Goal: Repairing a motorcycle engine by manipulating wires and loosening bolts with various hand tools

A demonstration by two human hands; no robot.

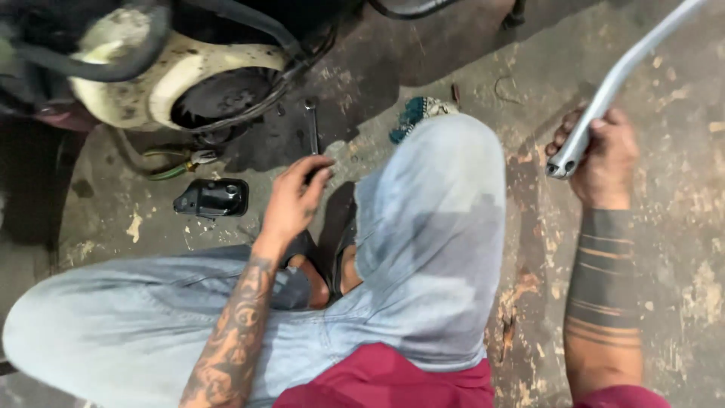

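The right hand is seen at three o'clock in the head view, its fingers clenched around a silver metal tube. The tube is held near its open lower end and runs up toward one o'clock, bending as it leaves the picture. The left hand is stretched forward over the floor near the middle, its fingertips closing on the lower end of a wrench that lies on the concrete floor and points toward twelve o'clock. Whether the wrench is gripped or only touched cannot be told. At nine o'clock from the left hand, just beside it, a small black plastic cover is lying on the floor. At eleven o'clock a grimy cream-coloured scooter body with black hoses is seen. A blue-and-white rag is lying at twelve o'clock, just beyond the bent knee in pale jeans.
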